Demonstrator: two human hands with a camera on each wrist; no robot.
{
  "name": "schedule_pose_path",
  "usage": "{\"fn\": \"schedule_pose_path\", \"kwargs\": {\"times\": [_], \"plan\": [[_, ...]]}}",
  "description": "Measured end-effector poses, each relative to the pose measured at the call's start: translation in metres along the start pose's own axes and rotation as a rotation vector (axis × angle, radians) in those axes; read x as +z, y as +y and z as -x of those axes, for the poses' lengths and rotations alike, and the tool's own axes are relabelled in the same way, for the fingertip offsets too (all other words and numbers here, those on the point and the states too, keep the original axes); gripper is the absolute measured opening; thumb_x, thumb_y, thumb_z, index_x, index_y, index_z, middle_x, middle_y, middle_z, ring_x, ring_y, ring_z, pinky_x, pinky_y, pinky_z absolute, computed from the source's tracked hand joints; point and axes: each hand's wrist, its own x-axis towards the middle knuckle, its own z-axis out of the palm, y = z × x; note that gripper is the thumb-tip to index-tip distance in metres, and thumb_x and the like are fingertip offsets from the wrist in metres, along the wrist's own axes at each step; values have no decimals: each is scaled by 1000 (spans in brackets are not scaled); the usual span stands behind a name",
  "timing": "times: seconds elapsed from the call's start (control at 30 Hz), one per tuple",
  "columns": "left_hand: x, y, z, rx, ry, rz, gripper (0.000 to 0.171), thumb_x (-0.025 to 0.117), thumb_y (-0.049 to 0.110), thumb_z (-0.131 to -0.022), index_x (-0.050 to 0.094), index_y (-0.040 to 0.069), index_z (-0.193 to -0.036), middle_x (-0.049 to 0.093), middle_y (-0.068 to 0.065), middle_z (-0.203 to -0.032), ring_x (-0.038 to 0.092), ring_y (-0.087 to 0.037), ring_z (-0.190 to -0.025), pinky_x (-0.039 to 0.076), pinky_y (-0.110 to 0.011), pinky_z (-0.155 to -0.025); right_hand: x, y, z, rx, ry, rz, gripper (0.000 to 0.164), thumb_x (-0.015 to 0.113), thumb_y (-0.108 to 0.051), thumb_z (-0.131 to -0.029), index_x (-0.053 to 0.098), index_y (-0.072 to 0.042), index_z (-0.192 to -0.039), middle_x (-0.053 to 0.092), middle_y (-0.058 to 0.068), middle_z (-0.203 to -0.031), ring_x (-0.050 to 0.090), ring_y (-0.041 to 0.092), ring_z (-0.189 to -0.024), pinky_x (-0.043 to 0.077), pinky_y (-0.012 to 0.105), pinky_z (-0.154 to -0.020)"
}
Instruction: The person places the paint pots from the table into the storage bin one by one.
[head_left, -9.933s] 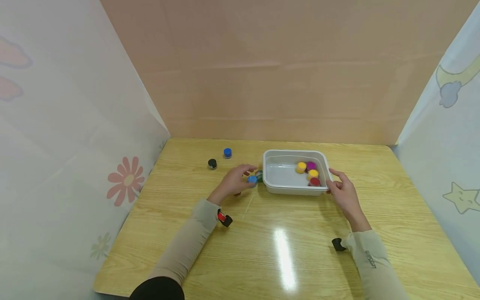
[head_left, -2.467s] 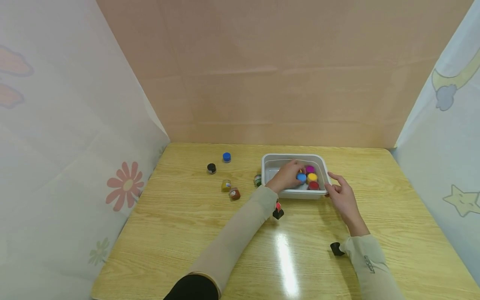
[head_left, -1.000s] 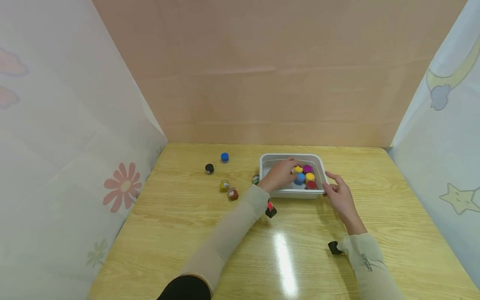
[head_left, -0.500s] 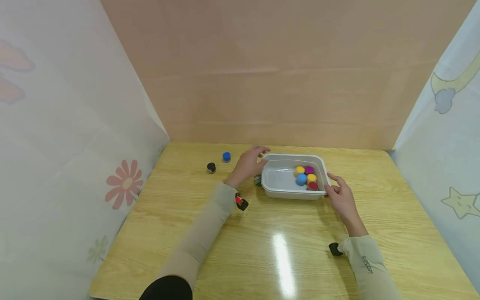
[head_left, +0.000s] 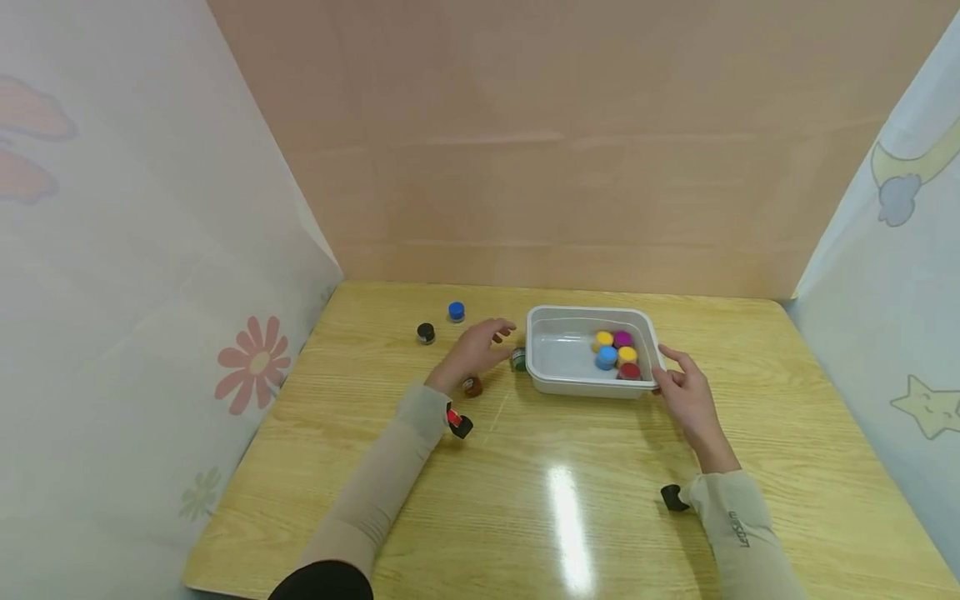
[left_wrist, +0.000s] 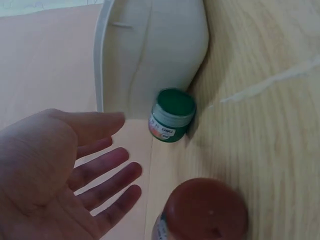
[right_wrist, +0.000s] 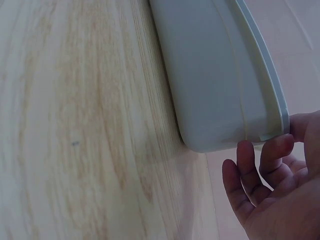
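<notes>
My left hand (head_left: 474,350) hovers left of the white plastic tub (head_left: 585,388), thumb and fingers apart and nothing between them. A small green paint jar (left_wrist: 172,114) stands against the tub's left end, just past the fingertips. Under the wrist sits a reddish-brown jar (left_wrist: 206,210). With my right hand (head_left: 686,404) I pinch the tub's right rim, thumb over the edge and fingers on the outer wall. Inside, toward the right end, several jars are grouped: light blue (head_left: 606,358), purple (head_left: 622,339), dark red (head_left: 630,372), and two yellow-lidded jars (head_left: 627,356).
A black-lidded jar (head_left: 426,333) and a dark-blue-lidded jar (head_left: 457,312) stand on the back left of the wooden table (head_left: 570,442). A brown backdrop (head_left: 562,208) rises behind the table, and white printed sheets (head_left: 150,250) flank it.
My left hand has set the light-blue jar in the tub, released it and come back out to the left, now covering the loose yellow jar. The right hand keeps its grip on the rim.
</notes>
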Motion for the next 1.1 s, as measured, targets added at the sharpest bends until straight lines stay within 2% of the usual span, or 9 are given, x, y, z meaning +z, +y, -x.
{"fn": "schedule_pose_path", "kwargs": {"times": [0.13, 0.3, 0.47, 0.63, 0.87, 1.1], "plan": [[8, -1, 0, 11, -53, 6, 48, 72, 22, -99, 58, 12, -143, 63, -7, -141, 62, -25, -124, 54, -40, -103, 0, -2, 2, -14, 11, -4, 58, 51, -25, -110, 33, -4, -161, 60, 0, -66, 67, 6, -76, 56, 24, -69], [15, 2, -2, 46, -85, -14, 46, 77, 18, -95, 63, 13, -139, 64, -4, -140, 62, -24, -126, 53, -39, -106, 0, -2, 3, -20, 15, -10, 57, 52, -24, -109, 34, -3, -160, 61, 3, -66, 68, 8, -76, 56, 23, -71], [22, 4, -5, 67, -86, -77, 42, 77, 15, -95, 64, 11, -135, 67, -5, -133, 62, -22, -124, 52, -37, -108, 1, -3, 2, -17, 18, -6, 57, 52, -24, -110, 34, -4, -160, 61, 3, -67, 67, 8, -75, 55, 25, -67], [27, 1, -6, 55, -62, -96, 37, 74, 14, -97, 65, 12, -133, 69, -4, -129, 64, -21, -121, 52, -37, -106, 1, -1, 1, -15, 15, -7, 57, 51, -24, -110, 34, -3, -160, 60, 1, -66, 67, 7, -74, 52, 26, -63], [23, -7, -4, 65, -48, -81, 35, 73, 13, -97, 65, 11, -131, 69, -5, -127, 64, -23, -119, 53, -38, -105, 0, 0, -1, -15, 10, 13, 57, 50, -24, -110, 32, -2, -160, 64, 3, -69, 67, 7, -76, 54, 25, -67], [15, -5, 3, 20, -28, -86, 36, 71, 15, -98, 64, 12, -134, 67, -5, -127, 64, -23, -118, 53, -40, -104, 0, -1, 1, -11, 12, 13, 58, 51, -25, -110, 33, -3, -160, 68, 4, -76, 69, 11, -78, 56, 22, -72]]}}
